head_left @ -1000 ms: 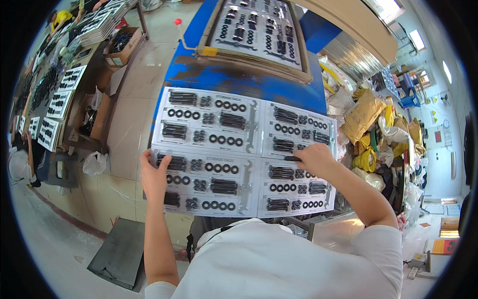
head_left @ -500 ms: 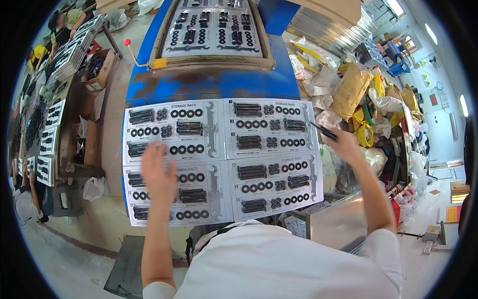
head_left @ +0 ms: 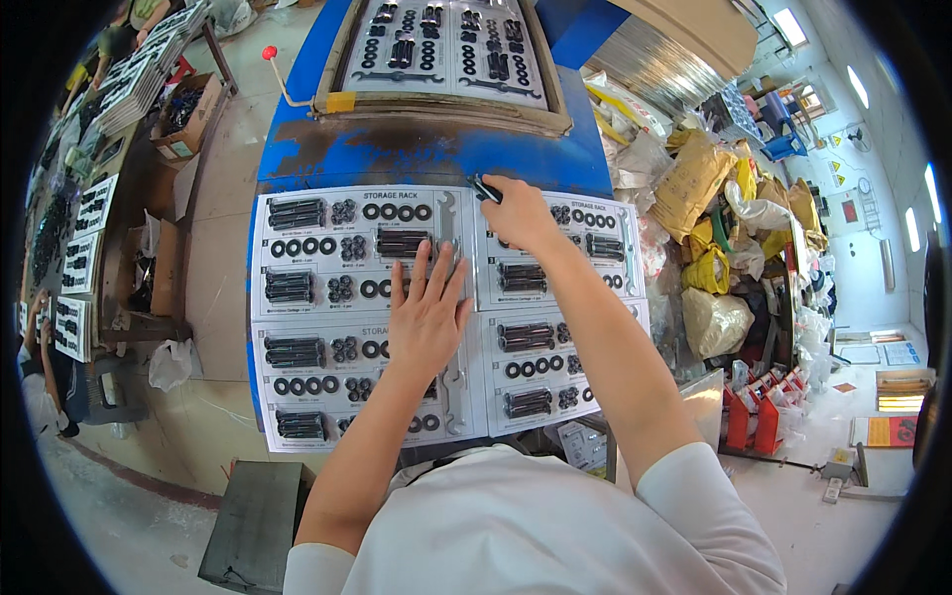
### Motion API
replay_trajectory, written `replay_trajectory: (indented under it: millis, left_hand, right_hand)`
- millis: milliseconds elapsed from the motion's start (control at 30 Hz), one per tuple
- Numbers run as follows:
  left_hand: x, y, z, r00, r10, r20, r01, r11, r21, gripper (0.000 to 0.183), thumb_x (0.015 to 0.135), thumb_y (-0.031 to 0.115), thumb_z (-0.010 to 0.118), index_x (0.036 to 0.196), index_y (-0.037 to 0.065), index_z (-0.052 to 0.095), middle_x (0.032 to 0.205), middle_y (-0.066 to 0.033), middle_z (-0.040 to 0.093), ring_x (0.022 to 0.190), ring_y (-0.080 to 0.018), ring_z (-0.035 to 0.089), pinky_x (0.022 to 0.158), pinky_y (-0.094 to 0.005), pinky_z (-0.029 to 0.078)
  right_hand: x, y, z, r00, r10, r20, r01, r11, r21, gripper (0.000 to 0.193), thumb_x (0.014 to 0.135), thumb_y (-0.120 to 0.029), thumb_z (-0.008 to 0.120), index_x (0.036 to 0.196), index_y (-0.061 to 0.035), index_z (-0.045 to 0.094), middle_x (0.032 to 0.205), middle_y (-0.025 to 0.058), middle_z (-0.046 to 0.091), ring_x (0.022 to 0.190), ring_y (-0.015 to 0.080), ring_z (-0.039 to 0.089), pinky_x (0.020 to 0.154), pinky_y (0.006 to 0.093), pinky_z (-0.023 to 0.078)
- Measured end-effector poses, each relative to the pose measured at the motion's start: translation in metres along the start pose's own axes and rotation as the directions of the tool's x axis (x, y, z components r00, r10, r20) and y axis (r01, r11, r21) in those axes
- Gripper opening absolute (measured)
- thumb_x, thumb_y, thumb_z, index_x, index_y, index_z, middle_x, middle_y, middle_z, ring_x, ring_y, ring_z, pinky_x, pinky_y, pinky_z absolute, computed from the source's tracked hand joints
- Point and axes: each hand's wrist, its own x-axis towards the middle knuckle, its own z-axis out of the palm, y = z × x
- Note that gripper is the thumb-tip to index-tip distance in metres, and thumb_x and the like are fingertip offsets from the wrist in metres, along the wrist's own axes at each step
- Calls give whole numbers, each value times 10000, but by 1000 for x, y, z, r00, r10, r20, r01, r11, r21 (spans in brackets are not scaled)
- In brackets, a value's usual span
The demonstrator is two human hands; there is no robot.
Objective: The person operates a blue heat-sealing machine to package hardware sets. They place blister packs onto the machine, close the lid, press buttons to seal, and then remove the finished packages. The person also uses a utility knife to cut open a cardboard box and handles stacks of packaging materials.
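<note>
A white printed sheet of four joined cards [head_left: 327, 319] lies on the blue bench, with black bolts, nuts, washers and flat wrenches fixed in rows under clear film. My left hand [head_left: 426, 317] rests flat on it, fingers spread, just left of the seam between the left and right cards. In my right hand [head_left: 521, 218] is a slim dark utility knife [head_left: 485, 188]. Its tip is at the sheet's far edge, near the top of that middle seam; whether the blade touches is too small to tell.
Beyond the sheet, a wooden frame [head_left: 446, 107] on the blue machine surface [head_left: 347, 164] holds more such cards. A red-knobbed lever [head_left: 270, 53] stands at its left. Bags and sacks [head_left: 694, 178] pile up on the right. Cartons [head_left: 188, 114] and card stacks line the left, where people work.
My right hand has brought the knife from the sheet's right edge leftward to the far end of the middle seam. My left hand has moved right and settled flat on the sheet.
</note>
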Motion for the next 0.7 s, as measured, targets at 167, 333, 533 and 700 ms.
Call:
replay_trajectory:
  millis: [167,333,533,700]
  left_hand:
    - [-3,-6,1,999,11,-49,-13,999,-46,521,952,347,603,1434,164,529,1570,-62,391,1516,-288,222,1209,-575,168]
    - [-2,-5,0,998,27,-49,-30,998,-50,500,973,331,576,1438,155,525,1574,-68,385,1518,-292,214,1205,-583,167]
    - [-2,-2,4,998,45,-53,-48,997,-57,485,990,333,558,1438,151,524,1582,-73,371,1518,-295,205,1207,-579,161]
    - [-2,-4,9,997,49,-60,-51,998,-32,491,987,338,563,1436,145,524,1584,-76,367,1513,-300,217,1211,-574,156]
  right_hand:
    - [-66,-20,-11,981,80,177,-75,996,-39,411,872,-186,530,1251,-96,661,896,217,715,684,352,701,808,460,552]
    - [-156,15,18,991,-89,103,98,991,-95,414,855,-175,556,1254,-109,643,790,237,681,742,452,656,729,516,541]
    - [-213,11,26,994,63,93,-52,991,-125,458,838,-175,582,1291,-124,627,814,231,694,755,431,675,730,518,551]
    - [-311,12,29,944,125,306,-70,980,-185,465,846,-191,599,1307,-135,619,883,231,705,807,424,681,766,514,553]
